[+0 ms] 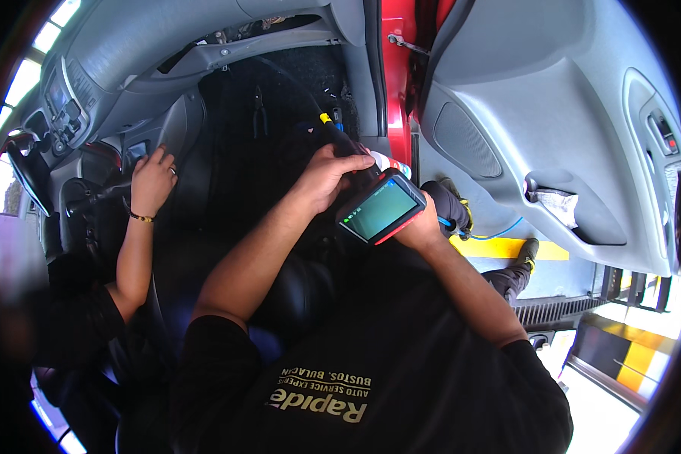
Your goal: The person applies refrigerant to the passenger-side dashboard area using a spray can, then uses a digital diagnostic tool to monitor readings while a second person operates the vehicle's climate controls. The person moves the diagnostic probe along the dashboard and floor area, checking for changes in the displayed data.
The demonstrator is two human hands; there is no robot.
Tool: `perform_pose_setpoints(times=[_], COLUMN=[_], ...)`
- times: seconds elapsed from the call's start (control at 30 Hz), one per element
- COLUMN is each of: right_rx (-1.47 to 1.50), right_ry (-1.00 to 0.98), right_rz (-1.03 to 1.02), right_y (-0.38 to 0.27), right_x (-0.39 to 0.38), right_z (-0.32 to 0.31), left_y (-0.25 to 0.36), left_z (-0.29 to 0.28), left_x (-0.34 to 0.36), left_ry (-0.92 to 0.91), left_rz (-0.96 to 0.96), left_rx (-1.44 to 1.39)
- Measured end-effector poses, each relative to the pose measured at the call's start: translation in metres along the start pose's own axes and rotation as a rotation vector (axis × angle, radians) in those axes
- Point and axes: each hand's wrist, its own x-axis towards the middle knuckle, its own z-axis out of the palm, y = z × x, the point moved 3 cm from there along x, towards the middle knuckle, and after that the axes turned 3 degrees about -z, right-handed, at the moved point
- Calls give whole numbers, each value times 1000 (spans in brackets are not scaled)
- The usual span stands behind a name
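My two hands hold a handheld inspection camera with a lit greenish screen, a black body and red edging. The fingers of my left hand wrap its dark neck, thumb lying across it. Around the right side of the screen housing curls my right hand, its fingers partly hidden. A black cable with a yellow collar runs from the neck toward the dark footwell below the dashboard. Just behind the device shows a white and red container; what supports it is hidden.
Pliers and a blue-handled tool lie in the footwell. At left, a co-worker's hand rests by the centre console. The grey car door stands open at right, papers in its pocket. Outside, a blue hose crosses the floor.
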Motion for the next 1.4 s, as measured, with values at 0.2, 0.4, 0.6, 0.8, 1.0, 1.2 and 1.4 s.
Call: perform_pose_setpoints(times=[0.2, 0.4, 0.6, 0.8, 1.0, 1.2, 1.4], right_rx=[-35, -14, 44, 84, 88, 63, 78], right_ry=[-16, -2, 70, -75, -118, -63, -56], right_rz=[0, 7, -48, 128, 120, 112, 94], right_y=[3, -4, 3, -19, -12, -17, -18], right_x=[6, 6, 2, 7, 4, 6, 8], right_z=[-2, -8, 3, -30, -25, -23, -26], left_y=[6, 4, 7, 5, 3, 5, 9], left_z=[0, -2, 2, 0, 2, -5, -1], left_x=[4, 4, -1, 3, 4, 4, -1], left_ry=[-9, 11, 9, -4, 22, -13, 30], left_rz=[17, -1, -9, 9, 18, 1, -18], left_rx=[9, 7, -12, -40, -56, -44, -26])
